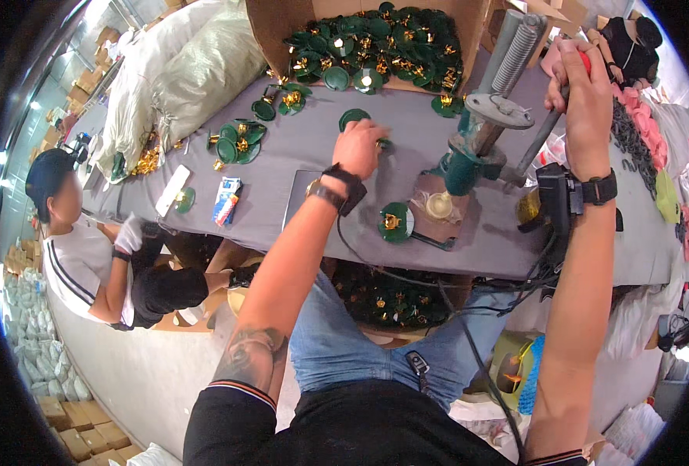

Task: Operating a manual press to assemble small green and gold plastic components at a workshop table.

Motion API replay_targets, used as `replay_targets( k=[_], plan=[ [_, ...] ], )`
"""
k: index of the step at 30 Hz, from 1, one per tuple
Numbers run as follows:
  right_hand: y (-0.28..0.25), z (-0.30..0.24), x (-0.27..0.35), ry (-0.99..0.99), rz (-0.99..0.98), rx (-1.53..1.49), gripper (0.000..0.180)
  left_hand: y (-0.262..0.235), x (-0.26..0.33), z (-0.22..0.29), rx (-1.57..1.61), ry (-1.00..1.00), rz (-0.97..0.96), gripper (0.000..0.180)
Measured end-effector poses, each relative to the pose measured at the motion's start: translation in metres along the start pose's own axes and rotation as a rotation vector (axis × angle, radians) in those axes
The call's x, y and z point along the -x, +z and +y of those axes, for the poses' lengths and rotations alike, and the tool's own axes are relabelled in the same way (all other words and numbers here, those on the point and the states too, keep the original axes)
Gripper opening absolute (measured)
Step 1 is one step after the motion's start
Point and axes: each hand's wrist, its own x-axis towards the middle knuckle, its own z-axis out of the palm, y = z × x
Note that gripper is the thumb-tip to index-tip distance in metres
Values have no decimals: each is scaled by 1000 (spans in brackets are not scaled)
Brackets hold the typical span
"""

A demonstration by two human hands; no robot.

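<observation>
My right hand (589, 116) is raised at the right, its fingers wrapped round the red-knobbed end of the lever (542, 140) of a green hand press (469, 163). Over the middle of the table is my left hand (357, 149), its fingertips smeared by motion. A dark green disc (354, 118) lies just beyond it, and whether the fingers touch it I cannot tell. Under the press sits a pale round die (440, 206) on the base plate. Left of the die lies a green disc with a gold crown-like piece (392, 222) on it.
An open cardboard box (266, 35) full of green-and-gold pieces stands at the back. White sacks (204, 78) fill the far left. Small piles of pieces (238, 144) lie on the grey cloth (274, 194). A co-worker (88, 256) sits at the left. Black cables (406, 277) run across my lap.
</observation>
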Motion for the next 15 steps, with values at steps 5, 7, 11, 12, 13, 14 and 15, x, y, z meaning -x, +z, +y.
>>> replay_targets(
  k=[5,7,11,12,13,14,15],
  plan=[
    [-2,1,2,-41,32,55,25,1,5,38,496,-220,-53,29],
    [-1,-4,2,-16,-11,47,25,-5,24,49,987,-339,-436,31],
    [7,-10,5,26,101,72,16,-6,46,83,955,-370,-502,32],
    [7,-10,4,24,100,60,16,-9,47,91,880,-307,-466,35],
    [8,-11,3,22,99,48,16,-10,46,97,803,-245,-429,37],
    [7,-10,2,21,98,47,16,0,47,95,719,-228,-367,39],
    [7,-9,2,12,93,47,16,5,46,96,719,-227,-365,39]
  ],
)
